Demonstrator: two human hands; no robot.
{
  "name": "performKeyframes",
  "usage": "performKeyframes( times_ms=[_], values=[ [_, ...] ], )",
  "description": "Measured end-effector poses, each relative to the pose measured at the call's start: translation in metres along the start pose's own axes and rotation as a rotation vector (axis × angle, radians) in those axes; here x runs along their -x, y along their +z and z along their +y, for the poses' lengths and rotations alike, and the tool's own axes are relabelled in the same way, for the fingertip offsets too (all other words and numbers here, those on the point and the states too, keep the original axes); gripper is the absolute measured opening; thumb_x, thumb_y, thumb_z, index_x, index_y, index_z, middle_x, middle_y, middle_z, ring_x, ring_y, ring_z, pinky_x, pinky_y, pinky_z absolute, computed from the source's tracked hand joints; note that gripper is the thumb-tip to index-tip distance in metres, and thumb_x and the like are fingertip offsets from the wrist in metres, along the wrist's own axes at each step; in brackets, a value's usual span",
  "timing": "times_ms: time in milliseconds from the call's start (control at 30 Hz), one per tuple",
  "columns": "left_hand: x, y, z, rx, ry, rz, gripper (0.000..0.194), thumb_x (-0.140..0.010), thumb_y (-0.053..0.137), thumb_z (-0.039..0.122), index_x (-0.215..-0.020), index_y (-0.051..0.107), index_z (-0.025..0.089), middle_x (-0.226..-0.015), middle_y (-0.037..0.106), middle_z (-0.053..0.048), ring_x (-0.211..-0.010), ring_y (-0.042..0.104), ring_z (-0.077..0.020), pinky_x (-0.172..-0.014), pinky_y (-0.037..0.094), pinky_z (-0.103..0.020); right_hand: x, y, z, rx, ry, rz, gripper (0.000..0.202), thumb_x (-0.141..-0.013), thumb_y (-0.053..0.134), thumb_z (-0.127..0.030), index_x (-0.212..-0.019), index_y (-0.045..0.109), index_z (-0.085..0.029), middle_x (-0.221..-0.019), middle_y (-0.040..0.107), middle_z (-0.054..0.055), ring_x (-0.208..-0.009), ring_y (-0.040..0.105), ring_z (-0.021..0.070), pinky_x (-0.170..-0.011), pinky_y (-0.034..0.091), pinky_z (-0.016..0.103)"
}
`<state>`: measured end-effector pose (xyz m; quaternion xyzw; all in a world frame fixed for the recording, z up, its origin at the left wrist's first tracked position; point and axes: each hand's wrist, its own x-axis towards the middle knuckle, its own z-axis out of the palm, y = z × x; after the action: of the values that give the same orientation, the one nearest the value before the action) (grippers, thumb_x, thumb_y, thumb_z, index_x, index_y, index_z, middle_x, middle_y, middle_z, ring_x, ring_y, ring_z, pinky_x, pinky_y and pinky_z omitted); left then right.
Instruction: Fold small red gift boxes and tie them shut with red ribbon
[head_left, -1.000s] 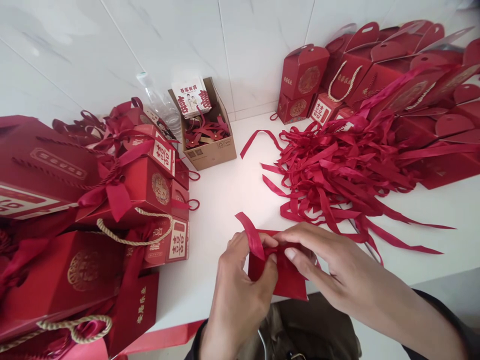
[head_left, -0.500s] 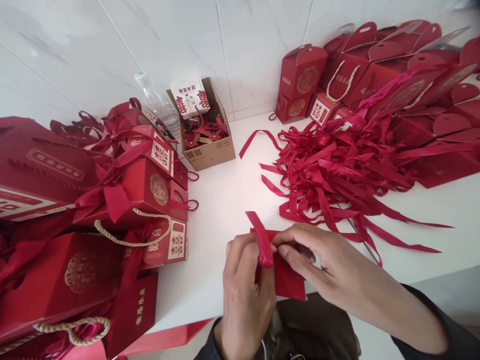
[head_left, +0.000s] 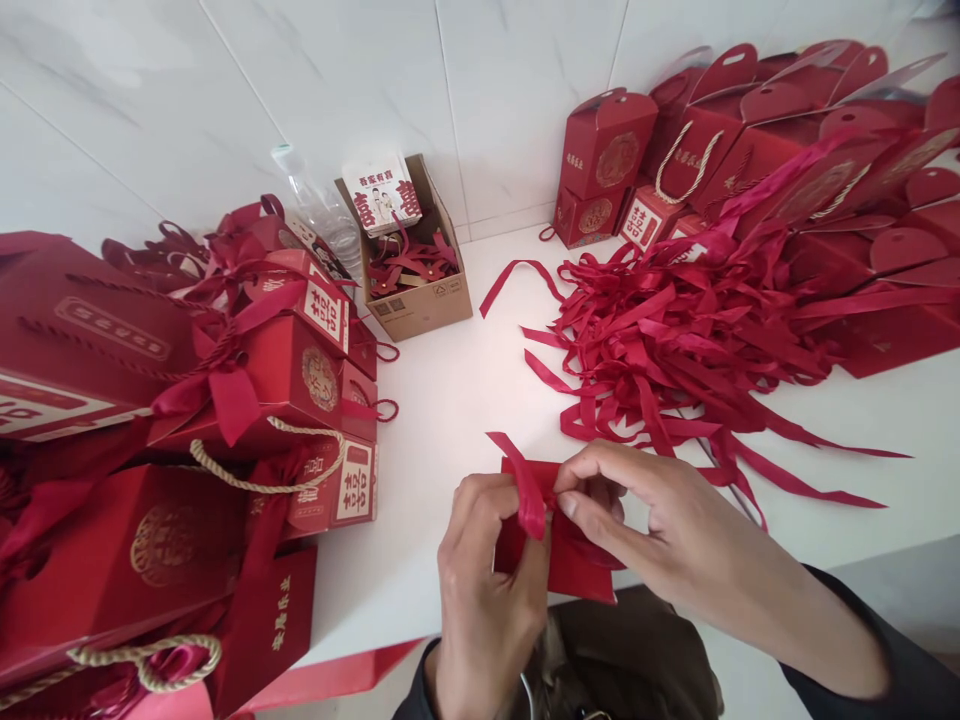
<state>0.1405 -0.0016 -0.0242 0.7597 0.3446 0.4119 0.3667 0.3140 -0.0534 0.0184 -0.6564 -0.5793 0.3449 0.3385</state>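
A small red box (head_left: 581,583) is at the table's near edge, under both my hands. Across its top runs a red ribbon (head_left: 529,497), one loose end pointing up and to the left. My left hand (head_left: 491,545) is closed, its fingers pinching the ribbon near the middle of the box. From the other side my right hand (head_left: 626,505) pinches the ribbon between thumb and forefinger. The fingertips of the two hands are close together, and they partly hide where the ribbon crosses. Some of the box's top lies under my left fingers.
A heap of red ribbons (head_left: 675,350) lies right of centre. Red gift boxes (head_left: 277,370) crowd the left, and more red boxes (head_left: 611,145) stand back right. Near the wall are a cardboard box (head_left: 424,310) with ribbon pieces and a clear plastic bottle (head_left: 319,205).
My left hand has shifted slightly left, showing more of the box top. The ribbon's loose end has tipped a little to the left. My right hand keeps its pinch.
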Motion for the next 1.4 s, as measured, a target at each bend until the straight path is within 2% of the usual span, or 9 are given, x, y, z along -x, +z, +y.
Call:
performKeyframes(
  times_ms=[233, 367, 500, 667, 767, 933, 1100, 1200, 1400],
  values=[
    [0.002, -0.003, 0.004, 0.042, -0.005, -0.064, 0.019, -0.096, 0.067, 0.008, -0.104, 0.066, 0.026, -0.102, 0.071, 0.003, -0.094, 0.065, -0.0134, -0.083, 0.052, -0.027, -0.001, 0.0, 0.004, -0.05, -0.01, 0.029, 0.011, -0.104, 0.053, -0.025, -0.099, 0.063, -0.026, -0.09, 0.075, -0.002, -0.074, 0.07, 0.0145, -0.061, 0.052, 0.025],
    [0.005, -0.003, 0.002, 0.051, 0.002, -0.033, 0.022, -0.094, 0.069, 0.008, -0.104, 0.067, 0.027, -0.107, 0.07, 0.001, -0.102, 0.066, -0.0159, -0.086, 0.053, -0.028, 0.0, 0.0, 0.004, -0.063, -0.012, 0.066, 0.011, -0.1, 0.056, -0.02, -0.098, 0.065, -0.027, -0.092, 0.075, -0.002, -0.08, 0.071, 0.0143, -0.067, 0.056, 0.023],
    [0.012, -0.005, -0.001, 0.008, -0.046, 0.028, 0.021, -0.093, 0.07, 0.01, -0.102, 0.069, 0.028, -0.112, 0.066, -0.002, -0.106, 0.066, -0.0191, -0.085, 0.054, -0.03, 0.001, -0.001, 0.009, 0.057, -0.042, 0.13, 0.012, -0.099, 0.057, -0.02, -0.1, 0.065, -0.028, -0.091, 0.075, -0.002, -0.071, 0.068, 0.0148, -0.064, 0.056, 0.026],
    [0.023, -0.011, -0.003, -0.062, -0.104, 0.029, 0.017, -0.092, 0.069, 0.011, -0.097, 0.07, 0.028, -0.11, 0.064, -0.003, -0.104, 0.065, -0.0211, -0.083, 0.054, -0.032, 0.002, -0.003, 0.023, 0.162, -0.095, 0.208, 0.012, -0.1, 0.056, -0.021, -0.104, 0.065, -0.027, -0.097, 0.074, 0.002, -0.077, 0.068, 0.0166, -0.063, 0.054, 0.027],
    [0.025, -0.012, -0.003, -0.069, -0.128, 0.031, 0.014, -0.093, 0.068, 0.014, -0.096, 0.068, 0.027, -0.109, 0.064, -0.003, -0.103, 0.065, -0.0215, -0.082, 0.054, -0.032, 0.002, -0.003, 0.027, 0.169, -0.07, 0.153, 0.014, -0.103, 0.055, -0.024, -0.11, 0.067, -0.028, -0.104, 0.073, 0.003, -0.078, 0.068, 0.0165, -0.061, 0.054, 0.026],
    [0.02, -0.011, 0.001, -0.147, -0.087, -0.056, 0.03, -0.096, 0.068, 0.018, -0.121, 0.067, 0.032, -0.122, 0.062, -0.004, -0.116, 0.062, -0.0221, -0.092, 0.055, -0.034, 0.002, -0.005, 0.023, 0.169, -0.072, 0.069, 0.01, -0.104, 0.054, -0.023, -0.101, 0.064, -0.027, -0.1, 0.07, 0.003, -0.08, 0.068, 0.0156, -0.043, 0.038, 0.023],
    [0.014, -0.007, 0.003, -0.191, -0.07, -0.093, 0.021, -0.095, 0.067, 0.016, -0.109, 0.07, 0.031, -0.126, 0.062, -0.004, -0.117, 0.061, -0.023, -0.091, 0.055, -0.035, 0.005, -0.005, 0.02, 0.15, -0.101, 0.121, 0.007, -0.107, 0.053, -0.027, -0.105, 0.06, -0.027, -0.096, 0.072, 0.001, -0.081, 0.068, 0.0167, -0.065, 0.054, 0.027],
    [0.012, -0.006, 0.002, -0.197, -0.065, -0.061, 0.017, -0.094, 0.066, 0.013, -0.101, 0.069, 0.028, -0.12, 0.064, -0.005, -0.115, 0.063, -0.024, -0.089, 0.056, -0.035, 0.005, -0.005, 0.022, 0.153, -0.133, 0.16, 0.007, -0.108, 0.052, -0.028, -0.107, 0.059, -0.027, -0.096, 0.072, 0.002, -0.083, 0.069, 0.0181, -0.072, 0.056, 0.03],
    [0.014, -0.008, 0.002, -0.189, -0.061, -0.054, 0.019, -0.094, 0.063, 0.01, -0.098, 0.064, 0.028, -0.118, 0.064, -0.003, -0.111, 0.062, -0.0201, -0.089, 0.055, -0.031, 0.004, -0.006, 0.029, 0.203, -0.186, 0.201, 0.017, -0.11, 0.047, -0.022, -0.12, 0.059, -0.03, -0.115, 0.07, 0.004, -0.105, 0.07, 0.0194, -0.083, 0.056, 0.031]
  ],
)
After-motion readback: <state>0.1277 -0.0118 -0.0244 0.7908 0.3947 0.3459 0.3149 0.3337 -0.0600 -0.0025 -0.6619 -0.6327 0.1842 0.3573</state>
